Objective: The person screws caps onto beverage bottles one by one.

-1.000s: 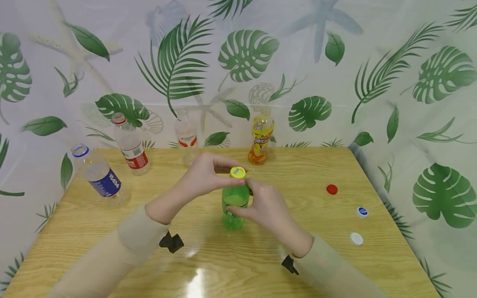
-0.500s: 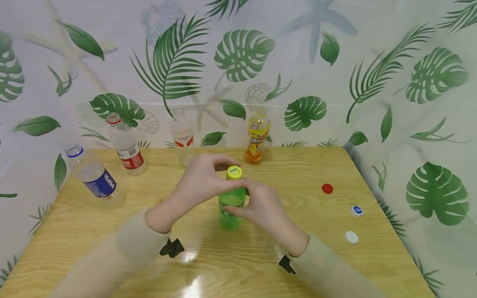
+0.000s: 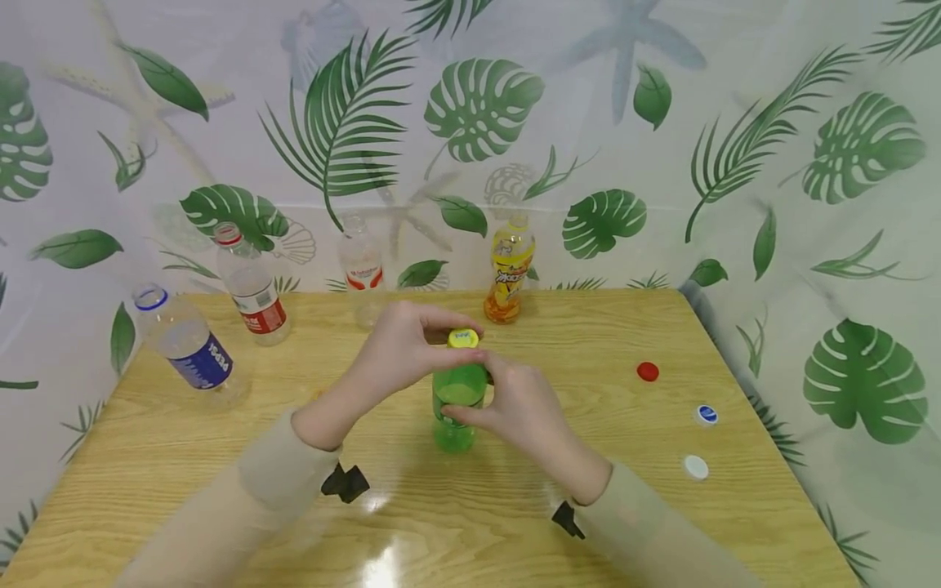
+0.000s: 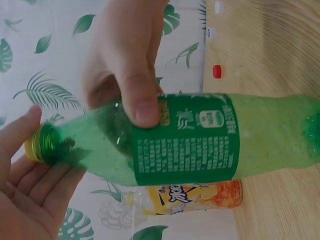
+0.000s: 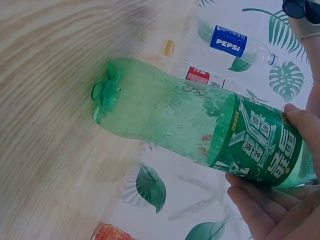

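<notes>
The yellow cap [image 3: 463, 338] had turned slightly, so twisting seemed under way; my left hand [image 3: 400, 343] pinched it, my right hand [image 3: 525, 400] gripped the green Sprite bottle [image 3: 453, 437].

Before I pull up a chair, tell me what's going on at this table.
A person's right hand holds a green bottle upright, with the left hand around its yellow cap, which is on the bottle. The Pepsi bottle, red-rimmed bottle, another clear bottle and yellow-labelled bottle stand uncapped farther back. Off to the right lie a red cap, a blue-and-white cap and a white cap; an orange cap shows best in the right wrist view.
</notes>
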Available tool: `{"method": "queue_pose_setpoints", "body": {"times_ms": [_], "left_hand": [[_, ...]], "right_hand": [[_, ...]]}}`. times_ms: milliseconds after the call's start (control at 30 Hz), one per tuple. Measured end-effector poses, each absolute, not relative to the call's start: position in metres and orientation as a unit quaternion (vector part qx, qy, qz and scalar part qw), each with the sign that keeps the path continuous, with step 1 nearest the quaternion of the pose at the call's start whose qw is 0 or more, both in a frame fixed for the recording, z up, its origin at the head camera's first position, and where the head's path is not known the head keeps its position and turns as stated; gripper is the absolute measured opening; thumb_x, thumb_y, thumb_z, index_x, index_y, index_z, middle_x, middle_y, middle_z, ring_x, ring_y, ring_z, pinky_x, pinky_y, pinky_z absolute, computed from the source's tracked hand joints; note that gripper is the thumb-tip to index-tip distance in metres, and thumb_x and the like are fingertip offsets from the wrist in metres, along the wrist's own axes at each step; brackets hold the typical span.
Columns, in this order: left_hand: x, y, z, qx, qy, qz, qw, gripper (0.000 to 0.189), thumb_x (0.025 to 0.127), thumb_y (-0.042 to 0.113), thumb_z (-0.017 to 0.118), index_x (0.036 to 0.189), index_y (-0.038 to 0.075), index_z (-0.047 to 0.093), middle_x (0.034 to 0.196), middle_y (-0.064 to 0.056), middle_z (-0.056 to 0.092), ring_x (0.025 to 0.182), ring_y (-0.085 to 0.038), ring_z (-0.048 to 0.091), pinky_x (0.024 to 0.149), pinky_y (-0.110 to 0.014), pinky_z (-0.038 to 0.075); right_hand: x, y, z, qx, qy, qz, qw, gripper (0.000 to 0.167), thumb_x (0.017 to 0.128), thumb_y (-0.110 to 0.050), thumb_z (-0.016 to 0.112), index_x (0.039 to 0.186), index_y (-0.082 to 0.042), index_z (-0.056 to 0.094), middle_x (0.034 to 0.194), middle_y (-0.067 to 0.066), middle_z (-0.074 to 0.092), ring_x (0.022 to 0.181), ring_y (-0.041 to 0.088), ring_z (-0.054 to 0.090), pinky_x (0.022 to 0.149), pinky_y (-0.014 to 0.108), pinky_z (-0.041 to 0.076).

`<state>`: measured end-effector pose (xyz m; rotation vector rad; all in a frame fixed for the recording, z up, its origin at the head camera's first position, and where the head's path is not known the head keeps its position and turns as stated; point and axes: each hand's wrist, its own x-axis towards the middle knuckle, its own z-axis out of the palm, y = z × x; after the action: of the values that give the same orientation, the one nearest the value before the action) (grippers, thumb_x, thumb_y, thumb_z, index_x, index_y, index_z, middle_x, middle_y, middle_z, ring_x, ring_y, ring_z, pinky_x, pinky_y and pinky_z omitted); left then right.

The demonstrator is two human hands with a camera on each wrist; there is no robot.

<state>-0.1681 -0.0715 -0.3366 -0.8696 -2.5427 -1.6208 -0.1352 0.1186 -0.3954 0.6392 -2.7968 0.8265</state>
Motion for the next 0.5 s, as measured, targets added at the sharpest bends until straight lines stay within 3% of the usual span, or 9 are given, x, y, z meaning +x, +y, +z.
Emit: {"method": "queue_pose_setpoints", "body": {"times_ms": [267,333,400,433,500], "left_hand": [[-0.194,-0.083,-0.331,-0.351,-0.751,-0.537,-0.153,0.026,0.094,-0.001,0.078,0.120,-0.004,0.078,0.119,-0.020,0.079,0.100,-0.020,0.081,0.088,-0.028,0.064],[-0.201,-0.086,-0.332,-0.377,-0.731,-0.540,-0.180,0.028,0.095,-0.004,0.076,0.122,-0.005,0.076,0.121,-0.021,0.078,0.078,-0.010,0.076,0.076,-0.021,0.060],[-0.206,-0.088,-0.333,-0.399,-0.716,-0.538,-0.197,0.029,0.096,-0.005,0.074,0.125,-0.005,0.075,0.123,-0.021,0.078,0.060,-0.002,0.058,0.064,-0.017,0.050],[-0.208,-0.089,-0.334,-0.407,-0.712,-0.536,-0.202,0.029,0.096,-0.005,0.073,0.125,-0.004,0.075,0.123,-0.020,0.078,0.056,-0.002,0.048,0.061,-0.017,0.043],[-0.209,-0.087,-0.333,-0.412,-0.711,-0.533,-0.202,0.030,0.096,-0.005,0.073,0.126,-0.003,0.075,0.123,-0.019,0.078,0.058,0.000,0.049,0.062,-0.017,0.045]], "right_hand": [[-0.137,0.118,-0.394,0.219,-0.933,0.278,0.068,0.063,0.077,-0.035,0.097,0.123,-0.002,0.069,0.093,0.008,0.078,0.079,0.018,0.073,0.070,0.034,0.061],[-0.137,0.118,-0.394,0.221,-0.931,0.282,0.069,0.061,0.077,-0.034,0.098,0.121,-0.002,0.070,0.095,0.008,0.079,0.081,0.020,0.074,0.072,0.035,0.062],[-0.137,0.119,-0.394,0.222,-0.929,0.287,0.069,0.060,0.077,-0.034,0.098,0.120,-0.002,0.070,0.097,0.009,0.080,0.084,0.021,0.075,0.074,0.037,0.064],[-0.137,0.119,-0.394,0.222,-0.929,0.289,0.069,0.060,0.077,-0.033,0.098,0.120,-0.002,0.071,0.098,0.009,0.080,0.085,0.021,0.076,0.075,0.037,0.064],[-0.138,0.119,-0.395,0.220,-0.929,0.291,0.067,0.059,0.077,-0.033,0.098,0.120,-0.003,0.071,0.099,0.009,0.080,0.086,0.022,0.076,0.075,0.038,0.064]]}}
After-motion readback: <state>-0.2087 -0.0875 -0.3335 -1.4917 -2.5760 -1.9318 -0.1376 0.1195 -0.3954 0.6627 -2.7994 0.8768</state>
